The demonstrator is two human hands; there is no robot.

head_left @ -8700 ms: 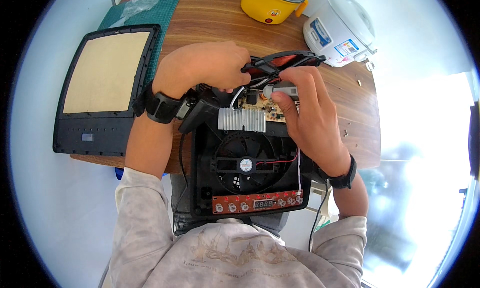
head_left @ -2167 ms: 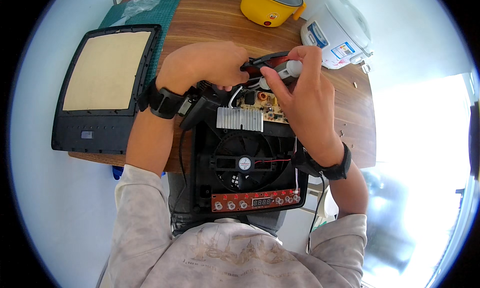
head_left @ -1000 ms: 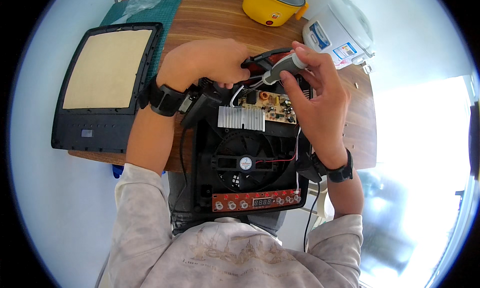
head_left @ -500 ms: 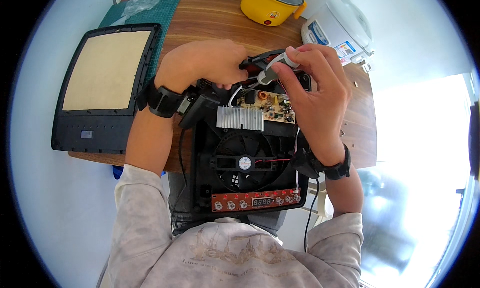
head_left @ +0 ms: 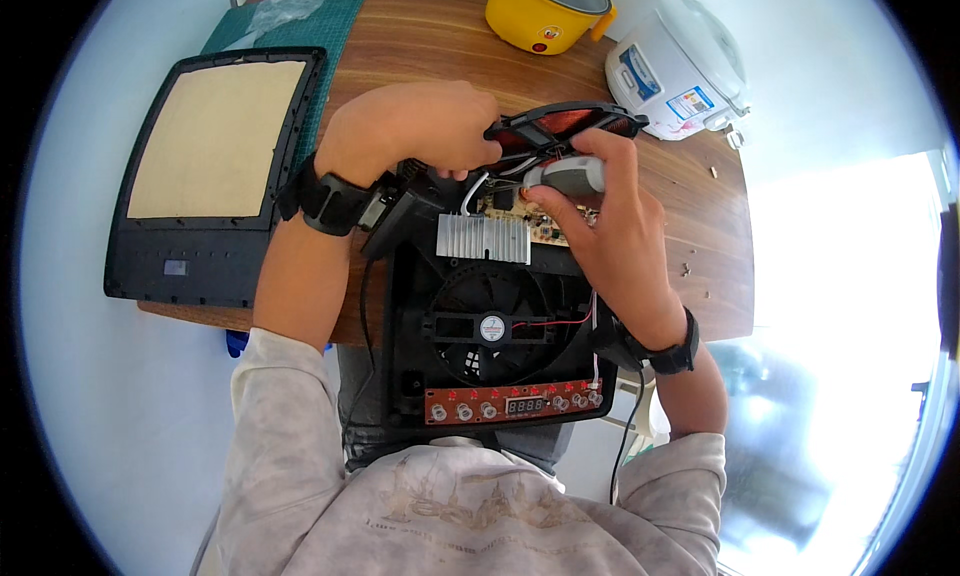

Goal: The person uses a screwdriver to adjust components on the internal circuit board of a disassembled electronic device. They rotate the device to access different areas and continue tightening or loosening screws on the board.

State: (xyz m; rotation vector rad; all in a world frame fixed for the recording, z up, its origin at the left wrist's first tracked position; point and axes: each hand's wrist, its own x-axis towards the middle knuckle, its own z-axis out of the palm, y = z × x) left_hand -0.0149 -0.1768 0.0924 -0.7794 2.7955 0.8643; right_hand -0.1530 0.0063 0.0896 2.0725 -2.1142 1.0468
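Note:
An opened induction cooker base (head_left: 400, 326) rests tilted between the table edge and my lap. At its far end my left hand (head_left: 425, 126) is closed on the rim of the induction coil (head_left: 570, 126), a black-framed disc with red-brown windings, raised on edge. My right hand (head_left: 630, 231) grips a screwdriver (head_left: 575, 176) by its grey and white handle, with the shaft pointing left toward a white wire (head_left: 475, 193). Below the tool lie the circuit board (head_left: 545, 228), partly behind my right hand, and a finned heat sink (head_left: 483, 239). The screwdriver's tip is hard to make out.
To the left, the cooker's black top panel (head_left: 190, 251) lies partly on a green cutting mat (head_left: 340, 26). A yellow pot (head_left: 540, 21) and a white rice cooker (head_left: 690, 66) stand at the back. Small screws (head_left: 686, 269) lie on the table's right side.
My right hand has moved down with the screwdriver, whose handle now lies more level. More of the raised coil shows above it. My left hand keeps its hold.

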